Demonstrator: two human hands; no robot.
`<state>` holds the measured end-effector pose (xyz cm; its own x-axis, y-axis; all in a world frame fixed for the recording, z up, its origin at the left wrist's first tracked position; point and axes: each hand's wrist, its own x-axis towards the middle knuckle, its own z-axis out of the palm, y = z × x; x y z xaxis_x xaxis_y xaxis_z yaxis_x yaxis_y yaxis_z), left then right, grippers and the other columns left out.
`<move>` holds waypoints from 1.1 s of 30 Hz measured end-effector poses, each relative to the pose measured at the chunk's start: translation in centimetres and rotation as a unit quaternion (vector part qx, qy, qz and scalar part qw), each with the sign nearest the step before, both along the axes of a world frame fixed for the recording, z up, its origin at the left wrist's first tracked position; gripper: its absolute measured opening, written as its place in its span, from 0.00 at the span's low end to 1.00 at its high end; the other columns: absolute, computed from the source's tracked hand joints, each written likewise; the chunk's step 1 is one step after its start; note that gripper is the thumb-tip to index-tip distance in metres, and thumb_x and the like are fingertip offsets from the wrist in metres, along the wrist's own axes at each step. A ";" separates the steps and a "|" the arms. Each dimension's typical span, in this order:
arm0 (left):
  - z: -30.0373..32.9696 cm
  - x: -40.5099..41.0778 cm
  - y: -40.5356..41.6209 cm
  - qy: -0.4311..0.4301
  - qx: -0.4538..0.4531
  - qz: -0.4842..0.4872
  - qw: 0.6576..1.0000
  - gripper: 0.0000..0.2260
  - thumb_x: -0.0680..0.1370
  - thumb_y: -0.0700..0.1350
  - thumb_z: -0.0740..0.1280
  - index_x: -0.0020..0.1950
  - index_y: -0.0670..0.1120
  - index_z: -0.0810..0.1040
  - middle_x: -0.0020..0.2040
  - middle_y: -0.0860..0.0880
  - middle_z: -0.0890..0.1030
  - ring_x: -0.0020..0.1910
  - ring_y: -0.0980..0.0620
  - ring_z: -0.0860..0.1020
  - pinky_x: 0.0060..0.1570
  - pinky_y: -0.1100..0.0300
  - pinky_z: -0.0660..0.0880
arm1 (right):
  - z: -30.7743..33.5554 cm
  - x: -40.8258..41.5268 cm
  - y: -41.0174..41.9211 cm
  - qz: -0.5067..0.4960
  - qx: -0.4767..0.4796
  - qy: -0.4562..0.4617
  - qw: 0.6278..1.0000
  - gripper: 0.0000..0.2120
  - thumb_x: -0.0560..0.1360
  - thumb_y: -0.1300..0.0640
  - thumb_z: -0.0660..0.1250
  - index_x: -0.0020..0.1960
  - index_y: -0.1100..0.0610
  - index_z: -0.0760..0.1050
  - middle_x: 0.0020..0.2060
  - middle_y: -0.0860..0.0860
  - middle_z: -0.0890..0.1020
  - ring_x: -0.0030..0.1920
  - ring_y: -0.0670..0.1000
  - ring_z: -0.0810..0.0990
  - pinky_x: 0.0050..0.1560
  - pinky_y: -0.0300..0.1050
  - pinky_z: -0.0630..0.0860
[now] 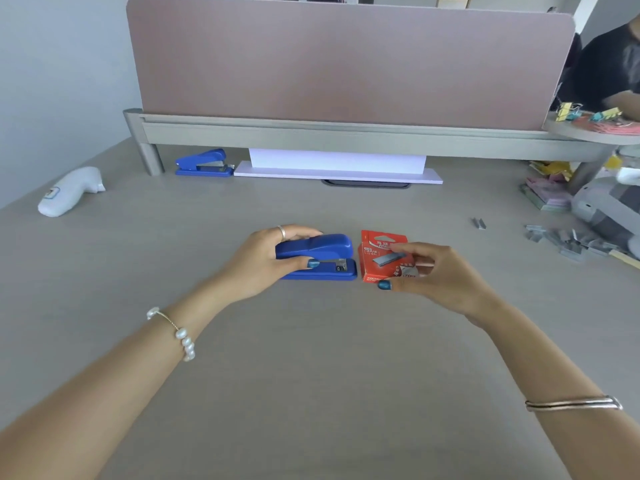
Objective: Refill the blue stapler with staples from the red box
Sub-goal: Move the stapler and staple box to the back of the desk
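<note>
The grey wood-grain desk (311, 375) carries all items. Near its middle lies a blue plastic stapler (320, 258), closed, flat on its base, metal mouth towards the right. The left hand (266, 261) clasps it from the left: thumb on the near side, fingers curled over the far side of the top arm. A silver ring sits on one finger and a pearl bracelet (180, 336) on that wrist.

Just beside the stapler's right end, apart by a narrow gap, stands a small red cardboard staple box (381, 258), its printed face tilted up. The right hand (440, 278) pinches it, thumb at the near lower corner, fingers across the right part of the face. A silver bangle (573, 403) circles the right forearm.

Towards the far edge, under the grey shelf rail of the pink divider panel (346, 60), rests a second blue stapler (204, 164), next to a white block (336, 164). A white handheld device (71, 192) lies near the far left corner. Loose grey staple strips (568, 240) are scattered by the right edge.
</note>
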<state>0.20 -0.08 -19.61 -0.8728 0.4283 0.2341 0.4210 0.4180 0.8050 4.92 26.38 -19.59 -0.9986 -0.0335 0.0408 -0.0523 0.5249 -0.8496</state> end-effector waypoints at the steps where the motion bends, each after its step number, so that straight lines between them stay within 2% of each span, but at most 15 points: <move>1: 0.4 -1.0 0.3 0.008 0.001 0.002 1.000 0.16 0.73 0.39 0.69 0.58 0.53 0.78 0.54 0.59 0.81 0.51 0.64 0.78 0.50 0.74 0.71 | 0.4 -0.8 0.2 -0.006 -0.004 0.006 1.000 0.21 0.59 0.54 0.78 0.48 0.39 0.76 0.45 0.42 0.82 0.49 0.44 0.80 0.51 0.41 0.76; 6: 1.5 -6.6 1.9 0.047 -0.002 0.019 0.999 0.16 0.72 0.40 0.70 0.57 0.54 0.78 0.53 0.60 0.80 0.49 0.67 0.77 0.48 0.76 0.69 | 1.5 -5.9 1.2 -0.041 -0.004 0.023 0.999 0.21 0.60 0.54 0.78 0.51 0.42 0.77 0.47 0.46 0.82 0.49 0.47 0.79 0.50 0.42 0.75; 8: 1.4 -8.9 2.4 0.060 -0.007 0.030 0.998 0.16 0.72 0.41 0.71 0.58 0.53 0.78 0.54 0.59 0.80 0.48 0.67 0.77 0.48 0.77 0.68 | 1.6 -8.1 1.4 -0.043 -0.002 0.022 0.999 0.20 0.61 0.55 0.77 0.51 0.43 0.77 0.46 0.45 0.83 0.47 0.46 0.79 0.47 0.38 0.74; 11: 1.1 -11.9 3.2 0.061 -0.011 0.038 0.997 0.16 0.72 0.42 0.70 0.59 0.52 0.77 0.54 0.57 0.81 0.50 0.61 0.78 0.49 0.76 0.69 | 1.9 -11.0 1.6 -0.030 0.004 0.014 0.999 0.17 0.62 0.56 0.77 0.45 0.41 0.76 0.43 0.43 0.82 0.42 0.42 0.78 0.40 0.29 0.73; 13: 0.9 -13.6 3.6 0.054 -0.009 0.035 0.998 0.15 0.73 0.42 0.70 0.58 0.53 0.77 0.54 0.58 0.80 0.50 0.61 0.77 0.48 0.75 0.70 | 1.6 -13.0 1.9 -0.032 0.003 0.007 0.999 0.18 0.62 0.56 0.77 0.49 0.44 0.77 0.45 0.46 0.82 0.44 0.45 0.79 0.43 0.33 0.74; 15: 0.7 -15.3 3.9 0.049 -0.010 0.034 0.998 0.15 0.73 0.40 0.69 0.58 0.54 0.77 0.53 0.58 0.80 0.50 0.60 0.77 0.47 0.73 0.70 | 1.0 -15.0 2.3 -0.049 0.015 0.000 0.999 0.25 0.61 0.54 0.77 0.57 0.50 0.77 0.49 0.49 0.82 0.49 0.49 0.79 0.49 0.41 0.74; 17: 0.4 -16.8 4.0 0.046 -0.018 0.034 0.998 0.15 0.74 0.40 0.69 0.58 0.53 0.77 0.53 0.58 0.80 0.50 0.59 0.77 0.45 0.75 0.69 | 0.4 -16.8 2.6 -0.065 0.030 -0.008 0.997 0.29 0.60 0.51 0.77 0.60 0.52 0.75 0.51 0.50 0.81 0.52 0.51 0.79 0.51 0.44 0.74; 22: -1.0 -19.6 3.5 0.022 -0.026 0.042 0.999 0.15 0.74 0.40 0.69 0.58 0.51 0.77 0.55 0.56 0.80 0.51 0.59 0.76 0.42 0.81 0.66 | -0.9 -20.2 2.9 -0.077 0.051 -0.024 0.995 0.33 0.58 0.48 0.78 0.61 0.53 0.74 0.55 0.51 0.81 0.54 0.52 0.79 0.52 0.45 0.75; 26: -2.5 -20.6 3.3 0.015 -0.026 0.051 0.998 0.15 0.73 0.40 0.69 0.58 0.53 0.76 0.54 0.56 0.80 0.51 0.57 0.77 0.43 0.79 0.67 | -2.0 -21.4 2.5 -0.071 0.111 -0.015 0.991 0.33 0.60 0.51 0.78 0.63 0.54 0.72 0.57 0.53 0.78 0.57 0.54 0.77 0.59 0.49 0.74; 30: -2.9 -21.1 3.2 0.018 -0.028 0.048 0.998 0.16 0.73 0.43 0.70 0.59 0.54 0.76 0.54 0.56 0.80 0.52 0.58 0.78 0.47 0.73 0.69 | -2.2 -21.7 2.5 -0.073 0.139 -0.017 0.987 0.33 0.61 0.52 0.77 0.64 0.53 0.70 0.59 0.54 0.76 0.57 0.55 0.76 0.60 0.50 0.73; 33: -2.9 -21.0 3.2 0.026 -0.037 0.049 0.998 0.16 0.73 0.43 0.70 0.59 0.54 0.76 0.53 0.57 0.79 0.51 0.58 0.77 0.44 0.78 0.68 | -2.0 -21.4 2.5 -0.069 0.153 -0.012 0.986 0.32 0.63 0.53 0.76 0.64 0.53 0.70 0.60 0.54 0.76 0.58 0.54 0.75 0.59 0.48 0.72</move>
<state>-20.76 3.15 -22.52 -0.8988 0.3588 0.2517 0.4159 0.5171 0.7481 -16.53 28.85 -21.60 -0.9950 0.0962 0.0269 0.0556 0.7569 -0.6511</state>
